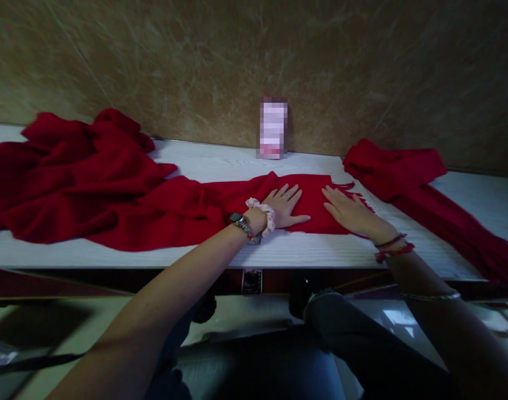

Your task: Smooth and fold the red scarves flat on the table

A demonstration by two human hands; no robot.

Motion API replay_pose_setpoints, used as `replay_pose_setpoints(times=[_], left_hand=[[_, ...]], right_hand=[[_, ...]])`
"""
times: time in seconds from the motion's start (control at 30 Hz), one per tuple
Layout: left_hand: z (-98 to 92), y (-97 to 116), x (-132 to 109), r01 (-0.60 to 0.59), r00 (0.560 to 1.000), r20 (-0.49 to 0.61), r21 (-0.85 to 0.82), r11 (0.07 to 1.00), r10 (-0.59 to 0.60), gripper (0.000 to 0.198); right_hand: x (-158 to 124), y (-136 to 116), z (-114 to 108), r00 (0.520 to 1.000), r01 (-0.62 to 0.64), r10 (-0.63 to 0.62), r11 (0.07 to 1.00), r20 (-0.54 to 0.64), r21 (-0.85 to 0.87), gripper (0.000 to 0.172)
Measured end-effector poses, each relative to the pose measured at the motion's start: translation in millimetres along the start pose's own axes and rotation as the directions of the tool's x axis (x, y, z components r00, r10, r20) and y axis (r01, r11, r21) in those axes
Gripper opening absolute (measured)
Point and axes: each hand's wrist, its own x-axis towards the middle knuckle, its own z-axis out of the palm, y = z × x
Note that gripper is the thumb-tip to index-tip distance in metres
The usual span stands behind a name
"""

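A long red scarf (187,208) lies along the white tabletop, its left part heaped in loose folds and its right end flat with a short fringe. My left hand (283,206) rests palm down on the flat part, fingers spread. Close to the fringed end, my right hand (349,211) also presses flat on the cloth with fingers stretched out. Neither hand grips anything. A second piece of red fringed cloth (428,194), folded over at its top, lies to the right of my right hand, apart from the scarf.
A phone-shaped object (272,128), blurred out, leans upright against the brown marbled wall (187,66) behind the white tabletop (212,258). Another phone (252,281) sits just below the front edge. My knees are under the table.
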Motion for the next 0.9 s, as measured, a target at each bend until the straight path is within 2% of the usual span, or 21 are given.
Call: replay_pose_setpoints(times=[0.13,0.23,0.4,0.6,0.77,0.9], left_hand=[[-0.9,0,0,-0.003,1.0,0.001,-0.004,1.0,0.003,0.08],[0.4,0,1,0.0,1.0,-0.008,-0.002,1.0,0.0,0.082],[2.5,-1,2,-0.006,0.999,-0.033,-0.008,1.0,0.006,0.083],[2.8,-1,0,0.046,0.999,-0.018,-0.003,0.999,-0.046,0.083],[-0.8,2,-7,0.063,0.998,-0.011,0.039,0.997,-0.063,0.079],[-20.9,-11,-19,0.048,0.998,-0.046,0.125,0.991,-0.043,0.077]], right_hand=[[-1,18,-8,0.999,-0.041,0.042,0.995,0.008,-0.088,0.048],[3,24,-19,0.995,-0.091,0.084,0.988,-0.062,-0.123,0.048],[26,4,-25,0.985,-0.076,0.069,0.996,-0.16,-0.037,0.05],[48,-27,0,0.995,-0.03,0.039,0.995,-0.091,0.1,0.051],[45,-25,6,0.997,-0.052,0.058,0.994,-0.058,0.093,0.053],[42,-16,3,0.998,-0.053,0.055,0.997,-0.021,0.055,0.054]])
